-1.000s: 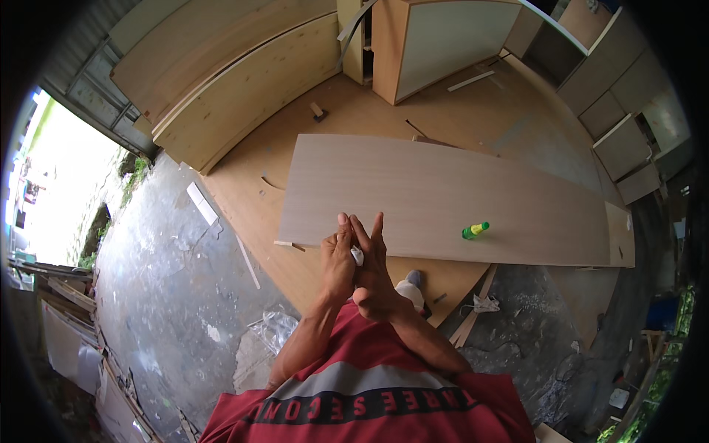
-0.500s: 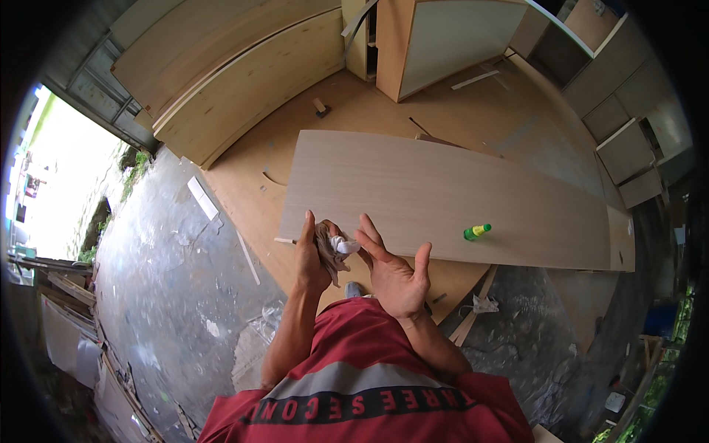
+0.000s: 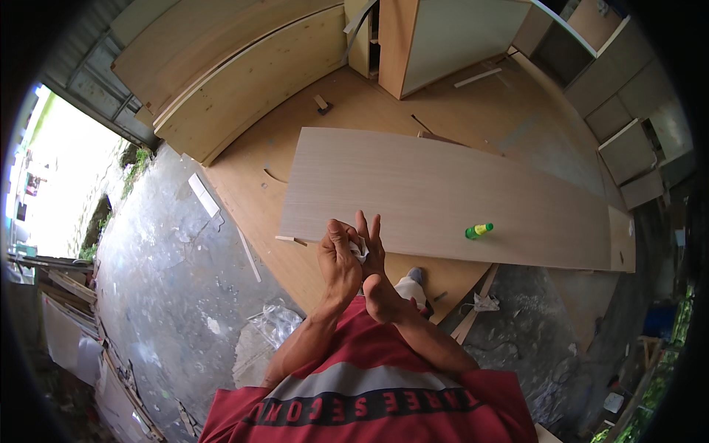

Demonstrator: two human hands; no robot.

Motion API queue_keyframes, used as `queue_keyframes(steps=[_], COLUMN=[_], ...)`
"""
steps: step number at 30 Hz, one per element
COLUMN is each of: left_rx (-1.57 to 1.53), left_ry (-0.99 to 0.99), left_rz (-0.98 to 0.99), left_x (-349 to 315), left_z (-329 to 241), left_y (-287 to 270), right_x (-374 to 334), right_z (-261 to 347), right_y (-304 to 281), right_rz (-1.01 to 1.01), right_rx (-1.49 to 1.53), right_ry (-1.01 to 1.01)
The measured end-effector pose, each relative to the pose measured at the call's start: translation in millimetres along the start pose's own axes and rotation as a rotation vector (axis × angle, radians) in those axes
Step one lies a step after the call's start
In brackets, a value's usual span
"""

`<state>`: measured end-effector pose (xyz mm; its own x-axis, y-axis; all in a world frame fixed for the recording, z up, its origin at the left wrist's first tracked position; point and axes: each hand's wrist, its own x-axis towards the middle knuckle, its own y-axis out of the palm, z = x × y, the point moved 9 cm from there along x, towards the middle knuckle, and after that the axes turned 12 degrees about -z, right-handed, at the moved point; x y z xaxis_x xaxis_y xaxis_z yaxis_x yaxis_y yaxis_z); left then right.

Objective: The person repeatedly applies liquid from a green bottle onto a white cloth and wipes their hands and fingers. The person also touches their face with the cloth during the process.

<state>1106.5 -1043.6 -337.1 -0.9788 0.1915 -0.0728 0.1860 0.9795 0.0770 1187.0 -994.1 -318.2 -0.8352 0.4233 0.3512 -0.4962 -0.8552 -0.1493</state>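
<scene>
My left hand (image 3: pixel 340 262) is closed around a crumpled pale cloth (image 3: pixel 360 251), of which only a small white part shows between my hands. My right hand (image 3: pixel 379 277) is right up against it, palm toward the cloth, with its fingers stretched upward and slightly apart. Both hands are in front of my red shirt, over the near edge of a long wood-grain panel (image 3: pixel 443 188). Toward the right on that panel stands a green bottle (image 3: pixel 478 231) with a yellow-green label, touched by neither hand.
Under the panel lies a larger brown board (image 3: pixel 251 159). A small wooden-handled tool (image 3: pixel 322 105) rests on it at the back. Long boards (image 3: pixel 251 88) are stacked far left, and a cabinet (image 3: pixel 458 44) stands behind. Crumpled clear plastic (image 3: pixel 277 323) lies on the concrete floor (image 3: pixel 170 273).
My hands have come together, and my left hand's fingers have closed over the cloth, hiding most of it. My right hand has turned and moved left. A foot now shows beside my right forearm.
</scene>
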Motion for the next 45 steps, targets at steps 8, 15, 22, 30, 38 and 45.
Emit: queue_keyframes(steps=[8,15,22,30,38,45], left_rx=[0.128,-0.292,-0.502,-0.560,-0.559,-0.820], left_ry=[-0.243,-0.533,-0.402,-0.381,-0.635,-0.721], left_rz=[0.276,0.194,0.106,0.040,0.017,0.368], left_x=[8.7,30.1,18.8,-29.0,-7.6,7.3], left_z=[30.6,51.2,45.6,-2.7,46.7,74.2], left_y=[2.6,-12.7,-14.3,16.6,-0.5,-12.1], right_x=[-20.8,-14.0,-0.9,-1.4,-2.2,-13.6], right_z=[-35.0,-45.1,-27.6,-16.3,-5.5,-6.3], right_y=[3.7,-22.8,-33.4,-16.4,-2.1,-0.8], right_rz=[0.050,-0.100,-0.198,-0.184,-0.025,0.112], right_rx=[0.567,1.248,1.135,-0.230,0.089,1.104], right_ry=[0.333,0.499,0.446,-0.060,0.043,0.313])
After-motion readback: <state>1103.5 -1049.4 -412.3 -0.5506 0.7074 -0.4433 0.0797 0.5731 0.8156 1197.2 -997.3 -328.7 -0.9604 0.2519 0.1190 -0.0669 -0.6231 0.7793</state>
